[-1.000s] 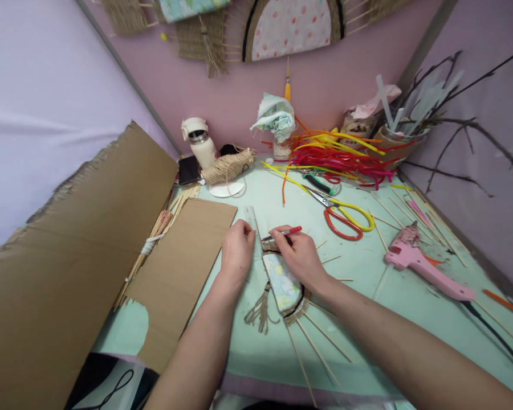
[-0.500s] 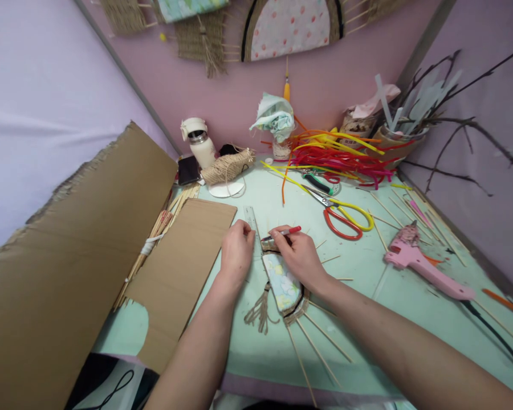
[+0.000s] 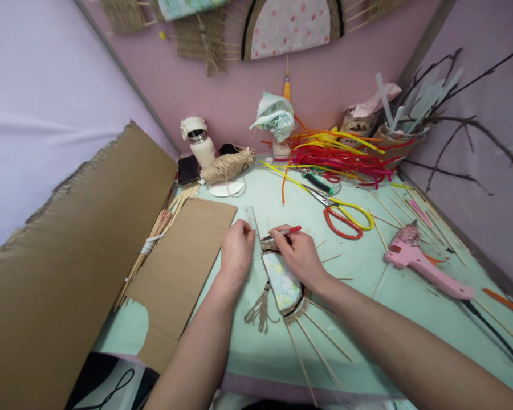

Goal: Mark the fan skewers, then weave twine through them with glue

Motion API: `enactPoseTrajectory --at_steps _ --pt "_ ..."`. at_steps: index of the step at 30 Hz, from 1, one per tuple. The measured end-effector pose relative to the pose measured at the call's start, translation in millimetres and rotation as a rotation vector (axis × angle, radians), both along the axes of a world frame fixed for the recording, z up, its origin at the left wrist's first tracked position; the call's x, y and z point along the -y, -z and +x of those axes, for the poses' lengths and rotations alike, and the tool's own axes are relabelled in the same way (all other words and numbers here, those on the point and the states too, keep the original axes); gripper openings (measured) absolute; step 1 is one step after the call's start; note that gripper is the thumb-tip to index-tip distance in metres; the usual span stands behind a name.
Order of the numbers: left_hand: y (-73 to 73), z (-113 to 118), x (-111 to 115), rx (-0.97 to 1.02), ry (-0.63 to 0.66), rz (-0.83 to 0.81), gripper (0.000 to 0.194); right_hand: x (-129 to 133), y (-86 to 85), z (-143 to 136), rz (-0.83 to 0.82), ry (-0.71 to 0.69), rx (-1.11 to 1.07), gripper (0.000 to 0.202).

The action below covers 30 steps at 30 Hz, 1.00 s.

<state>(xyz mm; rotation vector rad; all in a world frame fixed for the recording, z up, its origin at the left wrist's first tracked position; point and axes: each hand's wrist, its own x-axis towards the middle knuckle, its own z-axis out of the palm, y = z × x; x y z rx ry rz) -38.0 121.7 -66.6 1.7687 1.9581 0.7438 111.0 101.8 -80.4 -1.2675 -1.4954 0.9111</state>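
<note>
A half-round craft piece (image 3: 284, 283) with patterned fabric, a twine border and thin sticks fanning outward lies on the green tabletop. My right hand (image 3: 297, 250) is closed around a red-capped pen (image 3: 291, 230), whose tip is at the upper end of the piece. Beside it, my left hand (image 3: 238, 245) has its fingers pressed together at a clear ruler (image 3: 249, 214); its grip is partly hidden. A twine tassel (image 3: 260, 310) hangs off the straight side of the piece.
Cardboard sheets (image 3: 192, 245) stand and lie at the left. Scissors (image 3: 346, 218), pliers (image 3: 318, 182) and colourful pipe cleaners (image 3: 342, 156) are behind my hands. A pink glue gun (image 3: 431, 270) lies right, with its cord; twine (image 3: 228, 166) and a bottle (image 3: 202, 149) are at the back.
</note>
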Motion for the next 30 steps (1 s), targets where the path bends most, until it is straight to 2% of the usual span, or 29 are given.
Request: enactPoseTrajectory --at_steps 30 --pt "0.6 -0.1 -0.8 -0.022 0.003 0.002 0.007 -0.4 0.1 0.0 0.005 0.017 0.027 0.033"
